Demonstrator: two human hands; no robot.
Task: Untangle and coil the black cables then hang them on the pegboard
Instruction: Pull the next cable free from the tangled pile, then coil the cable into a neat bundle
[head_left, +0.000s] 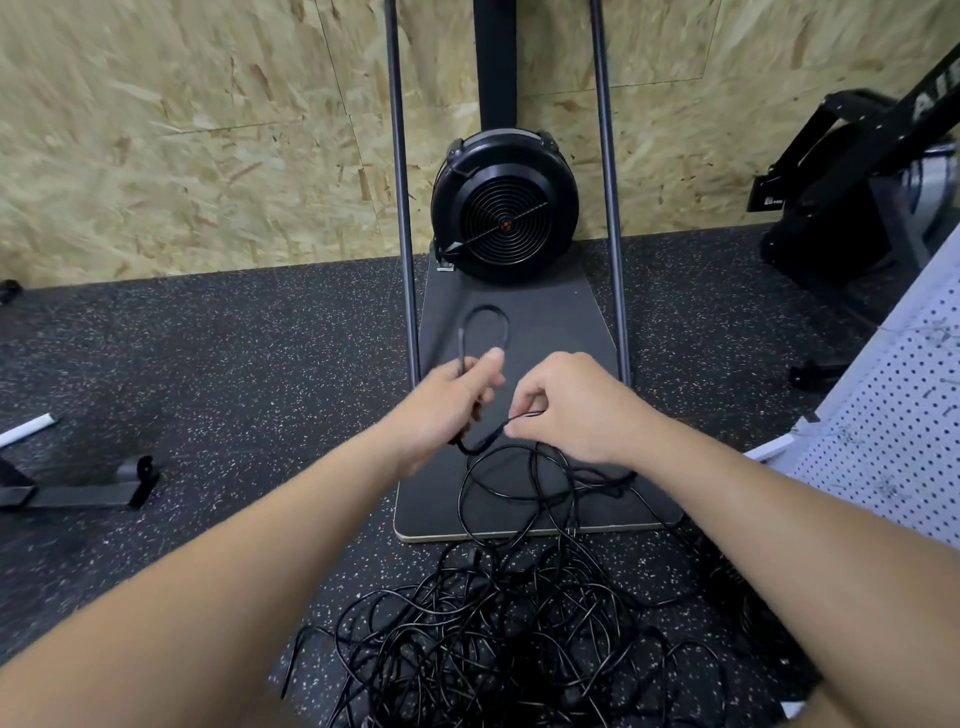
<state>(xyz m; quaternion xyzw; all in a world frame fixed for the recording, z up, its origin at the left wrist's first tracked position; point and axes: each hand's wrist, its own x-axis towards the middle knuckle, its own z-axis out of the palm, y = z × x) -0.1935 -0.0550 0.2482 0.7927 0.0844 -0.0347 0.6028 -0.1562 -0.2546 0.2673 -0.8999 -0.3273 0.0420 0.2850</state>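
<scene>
At far left, a white tube (26, 430) and a grey metal floor bracket (83, 488) lie on the black rubber floor flecked with pale specks (234, 364). Behind them stands a wall of rough, flaked chipboard (182, 145).

My left hand (447, 410) is closed around a thin, glossy black cable (485, 332); my thumb presses it against my curled fingers. Above the fist the cable rises in a narrow, rounded loop, with one short end standing beside it. Below the fist it bends across to my right hand.

My right hand (571, 410) pinches that same cable between thumb and forefinger, the other fingers curled. The two hands are near each other, not touching.

From the hands the cable drops into a dense tangle of black cables (498, 639) on the floor, near me and between my forearms. Its upper loops overlap the near edge of a flat, matte dark platform with rounded corners and a pale edge (540, 322).

At the platform's far end sits a round black fan housing with a concentric wire grille (504, 218). Two slim dark metal poles (405, 208) rise on either side of it, and a black upright column (496, 62) stands behind.

At right, a white perforated pegboard (893, 415) leans in at an angle; my right forearm covers its lower part. Beyond it stands a black exercise machine (852, 171).
</scene>
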